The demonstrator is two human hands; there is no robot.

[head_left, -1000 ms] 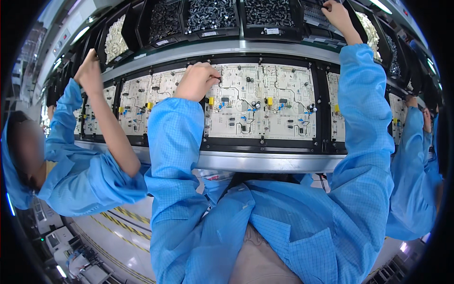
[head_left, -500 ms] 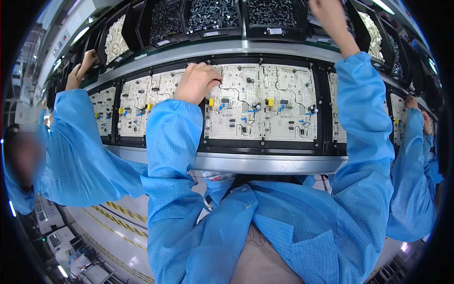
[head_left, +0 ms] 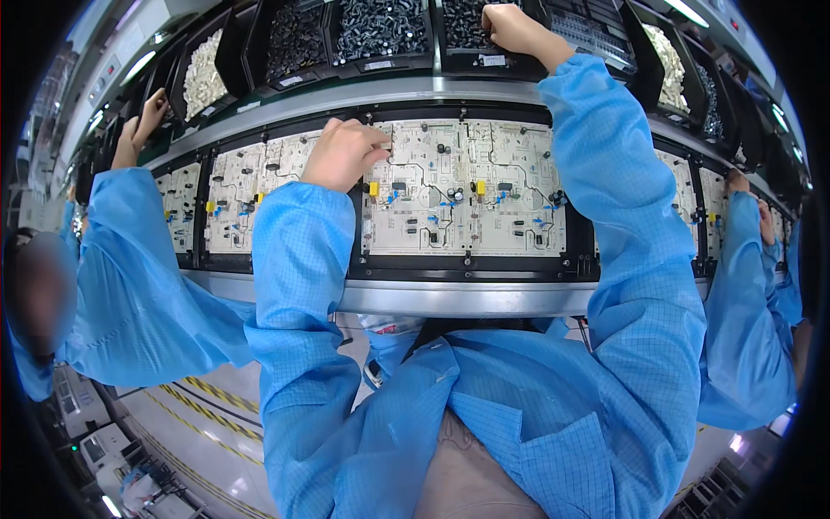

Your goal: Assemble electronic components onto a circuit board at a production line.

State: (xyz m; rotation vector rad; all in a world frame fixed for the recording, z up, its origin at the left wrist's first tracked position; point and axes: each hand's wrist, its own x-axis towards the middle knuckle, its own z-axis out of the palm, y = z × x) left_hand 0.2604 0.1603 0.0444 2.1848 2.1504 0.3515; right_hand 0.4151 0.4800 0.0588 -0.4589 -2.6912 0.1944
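Observation:
My left hand (head_left: 346, 156) hovers at the upper left corner of a pale circuit board (head_left: 424, 229). Its thumb and forefinger are a little apart, with nothing visible between them. Beneath it, the board carries a yellow block component (head_left: 373, 189), several blue parts and black capacitors (head_left: 556, 198). My right hand (head_left: 524, 36) is over the front of a black bin (head_left: 462, 62) of small dark components (head_left: 462, 24). Its fingers are bent down among the parts, and what they grip, if anything, is too small to make out.
A metal rail (head_left: 475, 298) runs along the near side of the boards' black frame (head_left: 432, 265). More bins stand behind, including white parts (head_left: 204, 76) at left. Co-workers' hands (head_left: 140, 130) and sleeves (head_left: 748, 303) flank me on both sides.
My right hand has moved left and down to the dark components' bin. My left thumb and forefinger, earlier pinched on a small dark part, have parted. The view shifted slightly.

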